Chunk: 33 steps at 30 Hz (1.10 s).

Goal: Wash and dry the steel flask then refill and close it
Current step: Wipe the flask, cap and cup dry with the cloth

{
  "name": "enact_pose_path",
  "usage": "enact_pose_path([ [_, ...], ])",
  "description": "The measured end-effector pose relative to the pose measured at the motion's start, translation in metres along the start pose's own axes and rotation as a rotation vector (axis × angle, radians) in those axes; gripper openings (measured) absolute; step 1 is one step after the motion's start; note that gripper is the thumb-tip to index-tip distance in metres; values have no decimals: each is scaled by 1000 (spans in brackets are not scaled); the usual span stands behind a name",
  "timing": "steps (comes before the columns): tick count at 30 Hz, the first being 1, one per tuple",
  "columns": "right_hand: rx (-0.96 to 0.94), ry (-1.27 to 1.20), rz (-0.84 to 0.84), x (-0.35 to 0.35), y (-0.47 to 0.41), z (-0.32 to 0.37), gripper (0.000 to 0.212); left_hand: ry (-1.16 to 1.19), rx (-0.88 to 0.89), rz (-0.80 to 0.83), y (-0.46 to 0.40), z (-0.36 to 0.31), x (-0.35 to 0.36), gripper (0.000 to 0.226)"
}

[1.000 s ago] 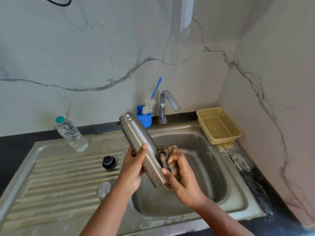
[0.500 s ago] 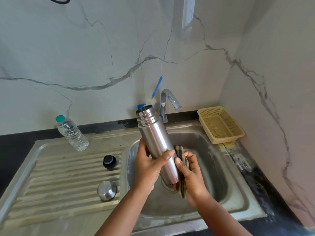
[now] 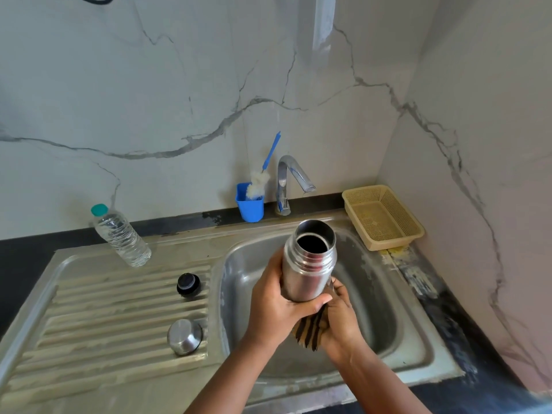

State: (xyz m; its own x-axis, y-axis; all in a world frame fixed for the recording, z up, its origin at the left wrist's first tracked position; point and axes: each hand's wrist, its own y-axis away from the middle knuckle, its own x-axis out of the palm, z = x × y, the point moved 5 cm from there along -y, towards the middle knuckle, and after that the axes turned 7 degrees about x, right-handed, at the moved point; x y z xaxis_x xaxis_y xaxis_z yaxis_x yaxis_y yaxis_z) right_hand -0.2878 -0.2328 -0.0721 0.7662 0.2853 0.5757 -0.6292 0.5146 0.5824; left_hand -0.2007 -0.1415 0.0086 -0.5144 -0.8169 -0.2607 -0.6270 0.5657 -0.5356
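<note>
Flask point(image 3: 304, 273): open-mouthed, above sink point(image 3: 418, 333), gripped by left hand point(image 3: 274, 309) from its 9 o'clock. Right hand point(image 3: 340, 321): at flask's 5 o'clock, clutching striped cloth point(image 3: 310, 330) under its base.

Basin point(image 3: 373, 294) open right of hands; drainboard point(image 3: 104, 318) holds bottle point(image 3: 121, 236), stopper point(image 3: 188, 284), cap point(image 3: 184, 336), gaps between.

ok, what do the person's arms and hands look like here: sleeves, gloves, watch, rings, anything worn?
Both forearms are bare up to the bottom edge of the frame: no sleeves show. The left hand and the right hand wear no gloves. No watch, bracelet or band shows on either wrist, and no ring shows on the visible fingers. No markings, tape or cables on the arms. Parts of the right hand's fingers are hidden, so rings there cannot be ruled out.
</note>
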Motion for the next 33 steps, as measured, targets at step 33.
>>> enact_pose_path([
  [33, 3, 160, -385, -34, -26, -59, 43, -241, -439, -445, 63, 154, -255, 77],
])
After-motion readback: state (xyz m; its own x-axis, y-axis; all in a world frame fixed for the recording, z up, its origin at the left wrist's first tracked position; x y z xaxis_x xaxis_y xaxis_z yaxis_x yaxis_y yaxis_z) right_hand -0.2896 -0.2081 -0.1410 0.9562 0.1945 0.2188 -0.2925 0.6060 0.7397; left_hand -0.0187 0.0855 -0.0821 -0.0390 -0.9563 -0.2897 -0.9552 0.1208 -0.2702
